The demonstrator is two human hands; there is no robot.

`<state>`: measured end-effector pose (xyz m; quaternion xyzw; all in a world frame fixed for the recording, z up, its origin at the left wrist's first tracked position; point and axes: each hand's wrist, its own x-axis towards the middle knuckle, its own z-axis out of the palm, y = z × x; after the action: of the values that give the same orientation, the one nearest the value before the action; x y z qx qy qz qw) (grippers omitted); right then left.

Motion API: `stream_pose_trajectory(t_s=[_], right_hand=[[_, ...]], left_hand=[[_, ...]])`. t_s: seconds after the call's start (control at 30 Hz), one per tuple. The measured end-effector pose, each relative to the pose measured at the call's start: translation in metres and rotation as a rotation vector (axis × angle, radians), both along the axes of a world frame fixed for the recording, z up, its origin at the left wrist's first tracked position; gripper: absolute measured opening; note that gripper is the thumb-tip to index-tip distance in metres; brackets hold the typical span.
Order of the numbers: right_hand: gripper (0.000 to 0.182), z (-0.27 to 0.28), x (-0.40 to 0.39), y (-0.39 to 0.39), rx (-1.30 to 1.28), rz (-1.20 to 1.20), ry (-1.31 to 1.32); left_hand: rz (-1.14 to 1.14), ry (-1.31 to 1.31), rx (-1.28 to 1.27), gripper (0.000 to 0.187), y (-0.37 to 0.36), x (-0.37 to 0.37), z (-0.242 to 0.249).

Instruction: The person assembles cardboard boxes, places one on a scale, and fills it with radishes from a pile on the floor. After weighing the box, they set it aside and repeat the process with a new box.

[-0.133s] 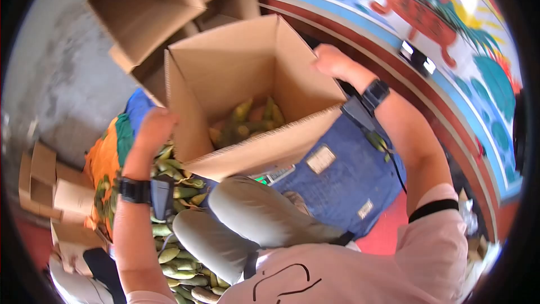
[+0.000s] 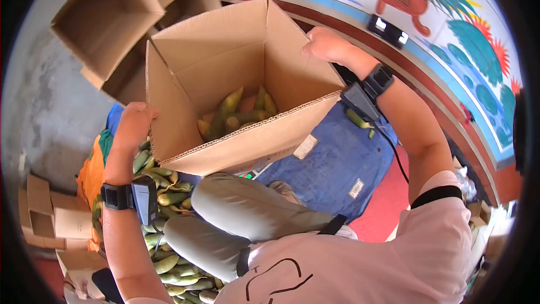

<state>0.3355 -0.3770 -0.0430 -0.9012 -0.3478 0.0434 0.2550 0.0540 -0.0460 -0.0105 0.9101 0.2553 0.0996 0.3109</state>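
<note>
A large open cardboard box (image 2: 253,146) stands tilted in front of my knees, with several green, yellow-tipped vegetables (image 2: 228,114) at its bottom. My left hand (image 2: 135,124) grips the top edge of its left wall, fingers closed over the rim. On the far right, my right hand (image 2: 325,44) holds the upper edge of the right wall, its fingers bent round the cardboard. Part of a scale with a green display (image 2: 248,176) shows under the near side of the box.
Empty cardboard boxes (image 2: 107,17) stand behind at the upper left. A heap of green vegetables (image 2: 169,270) lies left of my legs. One vegetable (image 2: 358,118) rests on the blue sheet (image 2: 337,163). A painted wall (image 2: 427,11) runs along the right, and smaller boxes (image 2: 70,214) stand at left.
In the view, the box and both hands have shifted slightly left, as have the boxes and wall behind. Both hands keep their hold on the box.
</note>
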Motion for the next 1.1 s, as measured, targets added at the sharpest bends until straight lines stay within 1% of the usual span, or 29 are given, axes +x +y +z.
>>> stream_pose_trajectory(t_s=[0.03,0.07,0.1,0.17,0.2,0.27,0.33,0.4,0.43,0.47,0.53,0.57,0.63,0.67,0.7,0.77,0.8,0.87,0.9,0.97,1.0,1.07,1.1], right_hand=[[0.033,0.004,-0.006,-0.021,0.000,-0.007,-0.020],[0.033,0.008,-0.008,-0.045,-0.029,-0.030,-0.029],[0.033,0.007,-0.012,-0.069,-0.036,-0.048,-0.072],[0.032,-0.002,-0.023,-0.115,-0.059,-0.114,-0.096],[0.030,-0.009,-0.028,-0.138,-0.071,-0.166,-0.082],[0.028,-0.020,-0.052,-0.182,-0.061,-0.233,-0.169],[0.027,-0.020,-0.081,-0.211,-0.043,-0.320,-0.140],[0.027,-0.027,-0.098,-0.241,-0.088,-0.416,-0.121],[0.027,-0.033,-0.105,-0.258,-0.097,-0.425,-0.124],[0.027,-0.041,-0.111,-0.277,-0.148,-0.462,-0.150],[0.027,-0.053,-0.123,-0.310,-0.207,-0.504,-0.179],[0.027,-0.058,-0.130,-0.323,-0.242,-0.539,-0.129],[0.027,-0.073,-0.141,-0.348,-0.328,-0.602,-0.053],[0.027,-0.080,-0.146,-0.361,-0.383,-0.628,-0.026],[0.027,-0.085,-0.152,-0.374,-0.382,-0.628,-0.026],[0.026,-0.100,-0.168,-0.398,-0.459,-0.757,0.165],[0.026,-0.110,-0.172,-0.412,-0.464,-0.750,0.166],[0.025,-0.126,-0.177,-0.429,-0.293,-0.746,0.018],[0.025,-0.127,-0.175,-0.432,-0.291,-0.751,0.022],[0.024,-0.122,-0.155,-0.428,-0.684,-0.688,0.012],[0.021,-0.110,-0.148,-0.419,-0.722,-0.730,-0.018],[0.020,-0.083,-0.137,-0.388,-0.756,-0.758,-0.193],[0.020,-0.067,-0.133,-0.368,-0.685,-0.716,-0.290]], left_hand=[[0.033,0.008,-0.045,0.026,-0.012,0.007,0.004],[0.059,0.012,-0.197,0.027,-0.037,0.014,0.005],[0.040,0.014,-0.208,0.027,-0.048,0.021,-0.003],[-0.325,-0.238,0.108,0.027,-0.065,0.031,-0.020],[-0.282,0.026,0.024,0.029,-0.080,0.036,-0.017],[-0.574,-0.105,0.415,0.032,-0.096,0.044,-0.049],[-0.492,0.044,0.277,0.033,-0.142,0.046,-0.052],[-0.500,0.136,0.216,0.034,-0.180,0.051,-0.064],[-0.520,0.156,0.150,0.035,-0.195,0.053,-0.076],[-0.574,0.126,0.173,0.035,-0.210,0.053,-0.084],[-0.612,0.239,0.088,0.033,-0.238,0.056,-0.095],[-0.638,0.277,0.041,0.033,-0.248,0.057,-0.104],[-0.691,0.288,0.052,0.032,-0.266,0.062,-0.144],[-0.728,0.315,0.036,0.032,-0.276,0.062,-0.150],[-0.837,0.385,-0.032,0.033,-0.286,0.060,-0.146],[-0.937,0.325,0.074,0.035,-0.313,0.054,-0.142],[-0.932,0.327,0.067,0.035,-0.317,0.054,-0.143],[-1.003,0.321,0.022,0.040,-0.323,0.057,-0.144],[-1.007,0.324,0.025,0.040,-0.321,0.057,-0.143],[-0.959,0.303,-0.353,0.043,-0.299,0.053,-0.139],[-0.892,0.321,-0.379,0.042,-0.286,0.049,-0.129],[-0.818,0.142,-0.255,0.040,-0.247,0.037,-0.127],[-0.734,0.109,-0.293,0.036,-0.225,0.027,-0.123]])
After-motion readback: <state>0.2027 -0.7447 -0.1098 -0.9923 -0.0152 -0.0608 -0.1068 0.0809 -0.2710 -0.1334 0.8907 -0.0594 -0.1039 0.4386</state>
